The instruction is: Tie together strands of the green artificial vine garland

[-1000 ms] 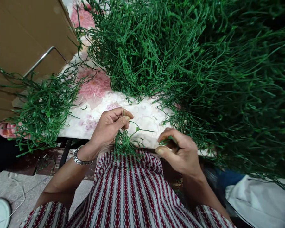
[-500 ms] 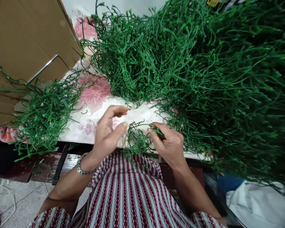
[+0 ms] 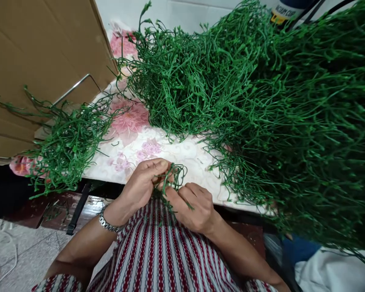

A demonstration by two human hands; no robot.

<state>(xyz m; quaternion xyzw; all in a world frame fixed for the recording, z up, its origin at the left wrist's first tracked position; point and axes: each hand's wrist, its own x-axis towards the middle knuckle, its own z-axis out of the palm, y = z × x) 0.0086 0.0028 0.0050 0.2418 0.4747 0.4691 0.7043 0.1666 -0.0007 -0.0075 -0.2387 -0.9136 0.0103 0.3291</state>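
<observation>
Both of my hands meet at the table's front edge over a small tangle of green plastic stems [image 3: 179,172]. My left hand [image 3: 142,180] pinches the strands between thumb and fingers. Closed around the lower part of the same stems is my right hand [image 3: 193,205], with a tip poking out past its fingers. A large heap of the same thin green stems [image 3: 194,81] covers the back and right of the table. To the left lies a smaller pile of green stems [image 3: 68,146], partly over the table edge.
A floral cloth [image 3: 130,119] covers the table. At the left stands a cardboard box [image 3: 48,44] with a bent metal rod [image 3: 76,84] before it. Behind the heap is a dark container [image 3: 287,10] lettered "VACUUM CUP". White fabric [image 3: 337,267] lies at lower right.
My left hand, open and apart before, has closed on the stems. The right hand has moved left and down to meet it. The view has shifted slightly.
</observation>
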